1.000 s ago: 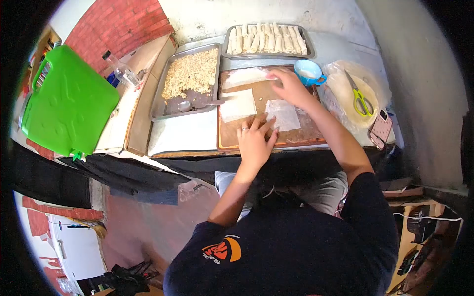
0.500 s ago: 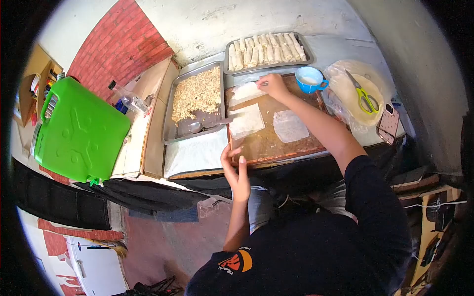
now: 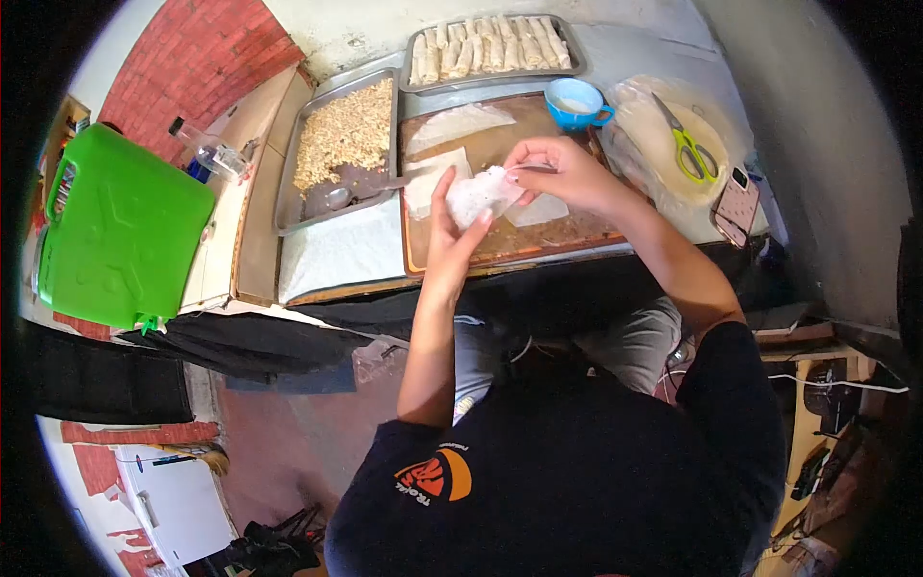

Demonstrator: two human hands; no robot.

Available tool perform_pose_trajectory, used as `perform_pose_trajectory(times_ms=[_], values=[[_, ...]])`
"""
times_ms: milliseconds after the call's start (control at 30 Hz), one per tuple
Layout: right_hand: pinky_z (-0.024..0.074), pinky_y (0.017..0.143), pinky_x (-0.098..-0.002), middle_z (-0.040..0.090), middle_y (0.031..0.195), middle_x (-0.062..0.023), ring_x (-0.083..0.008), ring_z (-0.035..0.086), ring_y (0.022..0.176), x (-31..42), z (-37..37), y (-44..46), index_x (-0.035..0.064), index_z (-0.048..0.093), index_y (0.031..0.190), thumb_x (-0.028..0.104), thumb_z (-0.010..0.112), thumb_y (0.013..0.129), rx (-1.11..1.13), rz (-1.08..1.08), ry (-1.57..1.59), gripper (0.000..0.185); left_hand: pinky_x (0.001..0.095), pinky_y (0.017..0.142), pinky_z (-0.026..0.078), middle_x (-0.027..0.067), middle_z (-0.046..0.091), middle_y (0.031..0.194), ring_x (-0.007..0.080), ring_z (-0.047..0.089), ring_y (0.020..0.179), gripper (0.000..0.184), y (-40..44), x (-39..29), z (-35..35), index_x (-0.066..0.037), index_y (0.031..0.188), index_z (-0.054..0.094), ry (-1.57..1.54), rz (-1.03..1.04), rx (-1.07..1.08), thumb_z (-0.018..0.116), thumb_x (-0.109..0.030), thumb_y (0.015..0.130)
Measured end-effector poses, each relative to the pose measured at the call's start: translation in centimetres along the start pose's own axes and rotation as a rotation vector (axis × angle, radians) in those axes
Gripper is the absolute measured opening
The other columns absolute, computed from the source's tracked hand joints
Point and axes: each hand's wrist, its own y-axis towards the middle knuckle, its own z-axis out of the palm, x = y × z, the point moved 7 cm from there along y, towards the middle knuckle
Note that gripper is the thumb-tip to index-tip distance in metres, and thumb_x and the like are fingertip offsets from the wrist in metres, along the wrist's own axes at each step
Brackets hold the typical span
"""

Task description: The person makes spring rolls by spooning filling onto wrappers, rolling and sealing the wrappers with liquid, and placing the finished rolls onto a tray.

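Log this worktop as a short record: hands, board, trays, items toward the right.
Left hand: thumb and fingers at a thin white sheet; grip unclear
Right hand: pinching the sheet's other side
Board: pale flat sheets
Left tray: crumbly mixture, spoon
Back tray: pale rolls
Toward right: blue cup, green-handled scissors, phone

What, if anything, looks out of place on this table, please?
The phone looks a little out of place: it lies close to the front edge of the table, beside the scissors, where it might be knocked off. Nothing else stands out.
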Motion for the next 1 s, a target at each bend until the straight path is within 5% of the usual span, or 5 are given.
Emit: perform_pose_trajectory(times_ms=[67, 100, 233, 367, 1000], values=[[0.0543, 0.071, -0.0257, 0.069, 0.095, -0.0058, -0.0107, 0.064, 0.082, -0.9, -1.2, -1.5, -0.0013, 0.065, 0.102, 0.012, 0.065, 0.094, -0.102, -0.001, -0.023, 0.016, 0.0272, 0.082, 0.052, 0.0105, 0.056, 0.123, 0.0187, 0.059, 0.109, 0.067, 0.2, 1.5, 1.6, -0.004, 0.144, 0.033, -0.167, -0.294, 0.046, 0.07, -0.006, 0.087], [0.0533, 0.07, -0.0251, 0.069, 0.093, -0.0053, -0.0103, 0.064, 0.081, -1.6, -2.1, -2.1, -0.0018, 0.066, 0.101, 0.012, 0.066, 0.093, -0.155, 0.014, -0.11, 0.016, 0.0195, 0.06, 0.047, 0.0045, 0.062, 0.104, 0.0091, 0.06, 0.085, 0.05, 0.7, 2.1, 1.5, -0.005, 0.132, 0.047, -0.108, -0.196, -0.028, 0.071, -0.008, 0.087], [0.0518, 0.069, -0.0268, 0.069, 0.083, -0.0071, -0.0113, 0.065, 0.078, -4.6, -4.4, -4.5, -0.0025, 0.069, 0.097, 0.009, 0.072, 0.085, -0.362, 0.063, -0.353, 0.016, 0.0232, 0.054, 0.038, -0.0008, 0.061, 0.074, 0.0079, 0.048, 0.06, 0.028, 1.3, 2.0, 1.5, -0.003, 0.107, 0.065, 0.566, -0.028, -0.012, 0.077, -0.012, 0.083], [0.051, 0.067, -0.0296, 0.066, 0.079, -0.0109, -0.0158, 0.064, 0.073, -5.1, -4.4, -6.0, 0.0003, 0.069, 0.097, 0.005, 0.075, 0.079, -0.519, -0.005, -0.572, 0.02, 0.0284, 0.055, 0.044, 0.0103, 0.059, 0.066, 0.0139, 0.052, 0.056, 0.027, 0.7, 1.4, 3.0, -0.003, 0.104, 0.068, 0.809, 0.085, -0.03, 0.077, -0.01, 0.079], [0.0483, 0.068, -0.036, 0.058, 0.081, -0.012, -0.0266, 0.06, 0.074, -4.0, -3.8, -6.8, 0.0017, 0.067, 0.089, 0.004, 0.071, 0.08, -0.501, -0.131, -0.713, 0.011, 0.0339, 0.059, 0.048, 0.0133, 0.063, 0.086, 0.0224, 0.058, 0.062, 0.025, 2.1, 1.6, 2.9, -0.002, 0.092, 0.069, 0.774, 0.147, 0.001, 0.081, -0.002, 0.07]])
